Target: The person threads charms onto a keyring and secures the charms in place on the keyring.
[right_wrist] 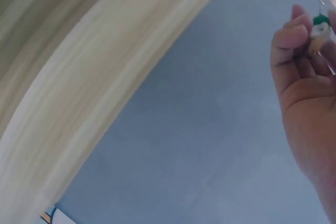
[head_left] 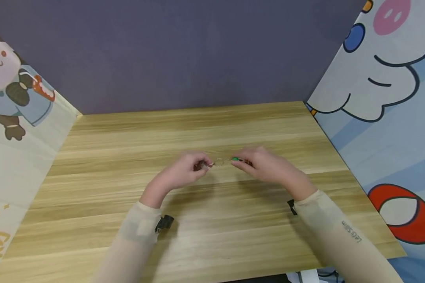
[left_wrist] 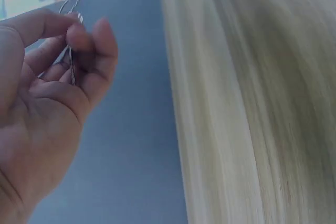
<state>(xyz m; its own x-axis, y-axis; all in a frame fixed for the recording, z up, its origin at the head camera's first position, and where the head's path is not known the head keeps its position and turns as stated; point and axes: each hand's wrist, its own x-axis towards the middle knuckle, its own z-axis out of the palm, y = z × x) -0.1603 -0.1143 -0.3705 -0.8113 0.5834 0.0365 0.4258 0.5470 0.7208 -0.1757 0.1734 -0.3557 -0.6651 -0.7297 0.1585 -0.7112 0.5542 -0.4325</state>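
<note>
Over the middle of the table, my left hand (head_left: 184,169) and right hand (head_left: 267,167) hold opposite ends of a small keychain. A thin wire ring (head_left: 219,158) shows between them. My left fingers and thumb pinch its metal end, where a thin silvery piece (left_wrist: 72,64) hangs edge-on in the left wrist view; its exact kind is hard to tell. In my right fingers is a small charm (right_wrist: 319,31) with a green top and a white and tan body. My fingers partly hide both ends.
The wood-grain table (head_left: 102,157) extends around both hands. A grey-blue panel (head_left: 191,55) rises behind it, and cartoon-printed walls (head_left: 393,141) flank the sides. Dark clips (head_left: 164,223) sit at the sleeve cuffs. Cables and a white object (head_left: 309,276) show below the front edge.
</note>
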